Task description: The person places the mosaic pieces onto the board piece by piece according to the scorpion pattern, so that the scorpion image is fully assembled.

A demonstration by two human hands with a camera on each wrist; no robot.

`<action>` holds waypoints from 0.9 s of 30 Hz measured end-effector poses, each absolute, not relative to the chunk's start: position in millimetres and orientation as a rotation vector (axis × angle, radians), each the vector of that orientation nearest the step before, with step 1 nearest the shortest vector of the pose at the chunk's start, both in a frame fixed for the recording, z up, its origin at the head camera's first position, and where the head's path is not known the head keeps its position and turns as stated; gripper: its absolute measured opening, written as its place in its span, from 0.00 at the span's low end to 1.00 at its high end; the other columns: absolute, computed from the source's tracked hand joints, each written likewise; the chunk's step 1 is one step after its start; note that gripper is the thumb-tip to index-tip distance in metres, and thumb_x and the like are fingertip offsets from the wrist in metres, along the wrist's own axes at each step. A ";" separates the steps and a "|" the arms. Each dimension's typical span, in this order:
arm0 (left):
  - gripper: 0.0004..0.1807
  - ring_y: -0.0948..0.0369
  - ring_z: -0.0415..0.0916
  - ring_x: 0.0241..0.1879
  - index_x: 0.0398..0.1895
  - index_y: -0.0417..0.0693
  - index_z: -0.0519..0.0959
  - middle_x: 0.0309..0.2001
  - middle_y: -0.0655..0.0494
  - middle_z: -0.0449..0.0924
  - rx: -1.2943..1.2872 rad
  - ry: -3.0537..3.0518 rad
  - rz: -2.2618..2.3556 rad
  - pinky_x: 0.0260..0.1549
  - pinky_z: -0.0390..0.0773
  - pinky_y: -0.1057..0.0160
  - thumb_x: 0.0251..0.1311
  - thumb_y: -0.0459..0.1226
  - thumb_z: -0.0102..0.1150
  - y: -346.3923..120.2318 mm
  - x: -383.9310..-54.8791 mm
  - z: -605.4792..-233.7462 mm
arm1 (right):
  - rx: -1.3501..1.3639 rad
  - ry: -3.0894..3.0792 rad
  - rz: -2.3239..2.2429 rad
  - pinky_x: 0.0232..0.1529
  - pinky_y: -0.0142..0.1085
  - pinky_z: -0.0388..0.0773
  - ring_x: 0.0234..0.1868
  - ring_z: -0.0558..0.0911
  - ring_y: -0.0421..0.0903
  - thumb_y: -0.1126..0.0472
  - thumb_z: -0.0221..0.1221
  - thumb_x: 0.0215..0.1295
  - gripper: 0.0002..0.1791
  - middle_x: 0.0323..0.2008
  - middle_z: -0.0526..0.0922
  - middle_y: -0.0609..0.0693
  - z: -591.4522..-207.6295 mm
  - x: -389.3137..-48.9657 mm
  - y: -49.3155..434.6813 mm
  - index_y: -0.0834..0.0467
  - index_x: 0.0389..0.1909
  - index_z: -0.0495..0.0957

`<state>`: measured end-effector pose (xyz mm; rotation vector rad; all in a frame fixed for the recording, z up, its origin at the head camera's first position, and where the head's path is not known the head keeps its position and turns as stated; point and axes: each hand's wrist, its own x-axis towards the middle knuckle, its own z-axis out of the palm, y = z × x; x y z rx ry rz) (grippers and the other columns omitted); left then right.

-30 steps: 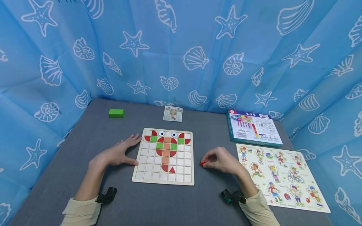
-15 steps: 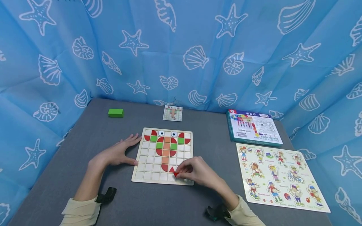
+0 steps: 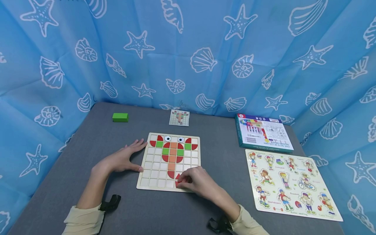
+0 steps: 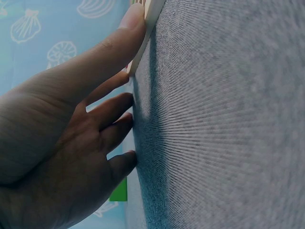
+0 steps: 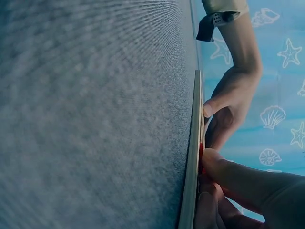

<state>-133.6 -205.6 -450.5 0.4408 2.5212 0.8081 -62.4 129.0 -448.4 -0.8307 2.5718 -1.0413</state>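
A square wooden grid board (image 3: 149,182) lies on the grey table, with red, green and orange tiles and two eye tiles forming a figure. At its left edge, my left hand (image 3: 123,159) rests with fingers spread; the left wrist view puts the thumb (image 4: 131,21) against the board's side. Over the lower right cells, my right hand (image 3: 198,182) pinches a small red tile (image 3: 177,184) between thumb and fingers, just below a red triangle tile (image 3: 178,176). The tile's shape is mostly hidden by the fingertips. In the right wrist view, the red tile (image 5: 201,155) is right at the board's surface.
Behind the board lies a small picture card (image 3: 179,118) with a similar figure. A green block (image 3: 120,117) sits at the back left. On the right are a boxed set (image 3: 276,133) and a picture puzzle board (image 3: 293,187). A blue shell-print curtain (image 3: 176,49) surrounds the table.
My right hand has moved left from the table beside the board onto its lower right cells, carrying the red tile down to the surface. The left hand has stayed in place.
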 end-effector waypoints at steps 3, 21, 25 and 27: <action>0.62 0.32 0.40 0.88 0.89 0.47 0.55 0.88 0.33 0.45 0.440 2.519 0.803 0.83 0.42 0.25 0.56 0.49 0.83 -205.3 -133.4 -449.8 | -0.840 2.585 -1.027 0.31 0.22 0.76 0.26 0.75 0.24 0.62 0.75 0.67 0.03 0.26 0.90 0.45 -448.9 -61.9 128.4 0.57 0.34 0.92; 0.63 0.31 0.39 0.88 0.89 0.46 0.53 0.88 0.32 0.43 0.440 2.506 0.795 0.83 0.42 0.24 0.57 0.51 0.83 -207.1 -133.2 -448.3 | -0.847 2.594 -1.009 0.31 0.22 0.76 0.27 0.75 0.25 0.62 0.75 0.66 0.03 0.27 0.90 0.46 -447.0 -62.5 128.6 0.58 0.37 0.92; 0.63 0.31 0.40 0.87 0.89 0.46 0.54 0.88 0.32 0.44 0.448 2.508 0.800 0.83 0.42 0.24 0.57 0.51 0.83 -206.5 -132.9 -448.2 | -0.784 2.538 -1.066 0.31 0.22 0.76 0.27 0.76 0.27 0.62 0.74 0.68 0.03 0.29 0.90 0.46 -441.1 -65.3 136.9 0.58 0.40 0.92; 0.62 0.31 0.40 0.88 0.89 0.46 0.54 0.88 0.32 0.44 0.456 2.510 0.804 0.83 0.43 0.24 0.57 0.50 0.83 -206.7 -133.0 -449.1 | -0.743 2.528 -1.093 0.31 0.22 0.76 0.28 0.76 0.28 0.62 0.73 0.70 0.04 0.29 0.89 0.45 -436.1 -67.8 144.2 0.58 0.41 0.92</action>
